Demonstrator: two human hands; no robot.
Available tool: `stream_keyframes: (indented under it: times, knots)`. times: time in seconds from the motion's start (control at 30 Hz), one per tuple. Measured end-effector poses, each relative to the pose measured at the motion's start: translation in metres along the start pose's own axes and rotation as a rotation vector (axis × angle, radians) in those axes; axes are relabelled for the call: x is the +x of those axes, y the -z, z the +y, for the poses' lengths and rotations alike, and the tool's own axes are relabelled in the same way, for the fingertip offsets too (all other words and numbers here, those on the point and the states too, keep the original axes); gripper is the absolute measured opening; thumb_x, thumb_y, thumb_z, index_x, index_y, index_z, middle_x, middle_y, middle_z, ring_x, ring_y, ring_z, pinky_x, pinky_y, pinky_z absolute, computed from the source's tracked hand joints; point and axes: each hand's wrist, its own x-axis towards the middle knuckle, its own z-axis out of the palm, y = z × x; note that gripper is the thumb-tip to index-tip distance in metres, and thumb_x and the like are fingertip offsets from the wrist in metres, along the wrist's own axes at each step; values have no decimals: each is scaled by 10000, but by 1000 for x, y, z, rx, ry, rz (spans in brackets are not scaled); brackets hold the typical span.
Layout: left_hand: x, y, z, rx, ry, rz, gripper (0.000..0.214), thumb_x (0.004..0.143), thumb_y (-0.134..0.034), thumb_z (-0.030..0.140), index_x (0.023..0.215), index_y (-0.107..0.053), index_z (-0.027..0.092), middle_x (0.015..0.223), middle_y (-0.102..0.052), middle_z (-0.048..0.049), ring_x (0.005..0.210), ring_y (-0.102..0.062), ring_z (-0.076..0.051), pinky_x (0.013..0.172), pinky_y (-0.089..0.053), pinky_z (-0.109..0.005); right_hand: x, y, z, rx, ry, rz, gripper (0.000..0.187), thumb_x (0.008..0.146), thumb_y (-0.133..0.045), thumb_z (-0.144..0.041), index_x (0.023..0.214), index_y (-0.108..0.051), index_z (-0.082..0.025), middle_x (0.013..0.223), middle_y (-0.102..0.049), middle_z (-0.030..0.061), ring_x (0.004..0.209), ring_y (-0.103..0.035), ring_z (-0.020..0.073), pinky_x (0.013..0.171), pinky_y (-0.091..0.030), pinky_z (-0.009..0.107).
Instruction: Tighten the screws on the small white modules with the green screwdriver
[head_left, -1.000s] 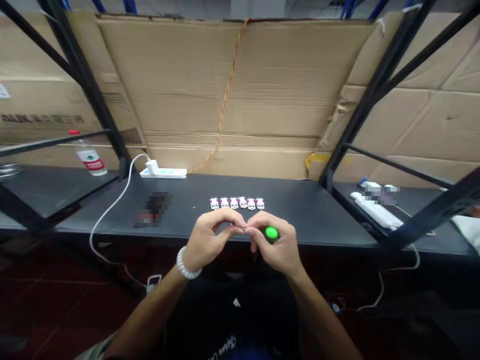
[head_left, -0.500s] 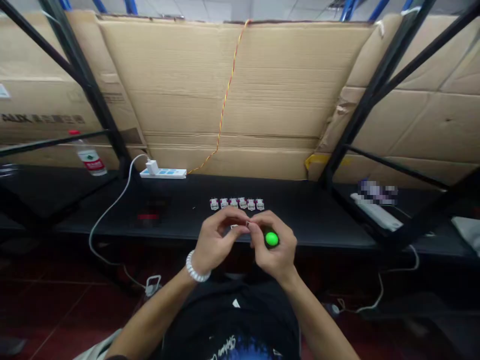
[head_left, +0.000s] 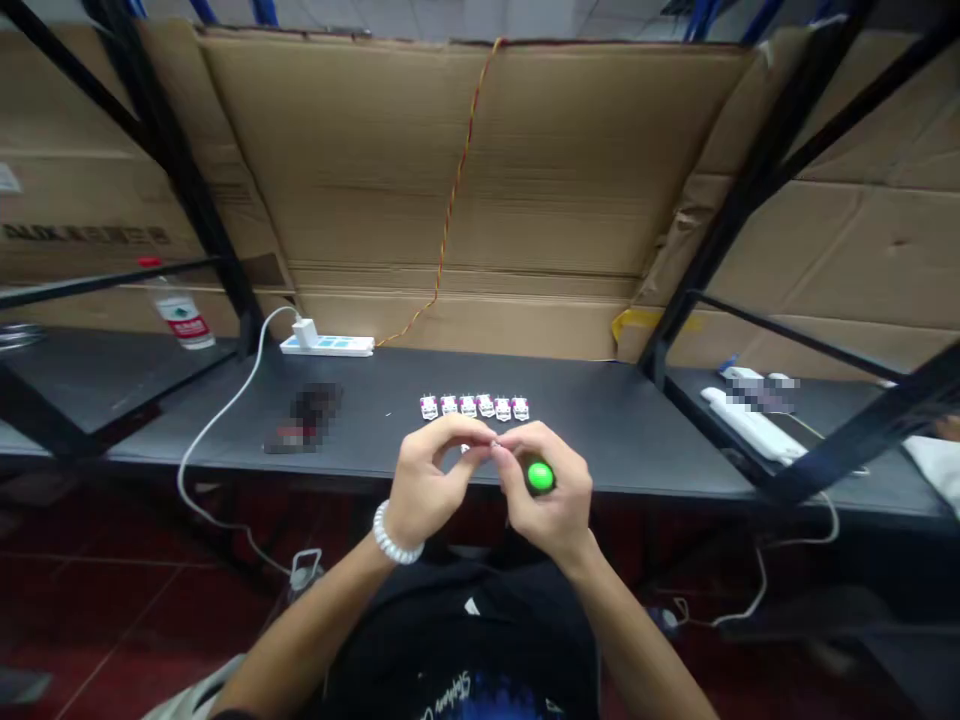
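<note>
Left hand [head_left: 429, 490] and right hand [head_left: 547, 510] pinch together a tiny pale piece [head_left: 495, 445] at the fingertips, right hand also clenching a round green button [head_left: 540, 477], just before six small white connectors [head_left: 474, 407] on a dark table [head_left: 600, 435].

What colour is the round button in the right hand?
The round button in the right hand is bright green, best seen in the head view.

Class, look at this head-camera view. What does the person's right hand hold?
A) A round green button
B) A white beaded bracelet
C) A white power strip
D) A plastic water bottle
A: the round green button shows against the fingers of the right hand.
</note>
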Motion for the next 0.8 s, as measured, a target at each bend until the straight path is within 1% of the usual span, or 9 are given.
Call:
stream_keyframes:
  times: [0.1,0.2,0.27,0.4,0.5,0.57,0.63,0.8]
  knots:
    - [2,1,0,25,-13,4,64,908,-749,192,939,-805,187,896,-787,-69,840,-737,-193,791,-620,-292,2,1,-1,-14,-18,-20,90,933,-655,-118,946,-675,-204,823,-676,20,603,-608,124,580,-513,267]
    - [4,3,1,13,5,-5,72,893,-771,205,936,-829,202,907,-794,-72,862,-739,-200,818,-622,-306,4,2,-1,-70,29,-18,103,924,-649,-102,929,-660,-204,802,-673,20,642,-625,137,592,-515,265]
    - [4,4,3,-48,73,-39,84,873,-796,234,939,-833,197,911,-796,-78,856,-745,-208,795,-629,-310,6,3,-1,-96,75,-16,124,915,-648,-82,929,-650,-205,815,-683,26,672,-639,142,607,-524,263]
    - [5,4,5,-216,257,-112,153,835,-838,293,921,-828,167,910,-799,-96,847,-754,-221,777,-638,-319,8,9,4,-129,141,-52,151,913,-645,-71,962,-650,-214,839,-706,35,689,-656,149,608,-539,265]
    - [5,1,5,-311,339,-110,182,798,-872,300,900,-814,161,884,-791,-86,831,-745,-210,765,-635,-308,7,13,10,-188,226,-82,199,899,-659,-62,1015,-656,-224,858,-728,41,701,-671,159,600,-540,267]
    - [4,-1,5,-361,356,-98,192,775,-892,285,890,-804,159,873,-780,-78,823,-735,-197,764,-629,-296,7,15,12,-202,270,-97,234,886,-670,-50,1040,-655,-226,875,-738,43,716,-678,162,605,-538,267]
    - [3,-2,6,-404,344,-102,165,783,-887,270,875,-803,163,869,-766,-71,817,-725,-187,758,-624,-289,8,17,11,-158,247,-109,227,888,-668,-51,1034,-657,-225,867,-726,38,709,-669,158,606,-533,264]
    - [1,-4,6,-446,271,-135,82,822,-858,241,883,-841,189,848,-734,-60,805,-703,-176,730,-607,-278,11,20,4,31,72,-181,112,924,-648,-110,954,-674,-215,779,-655,9,658,-623,142,602,-514,265]
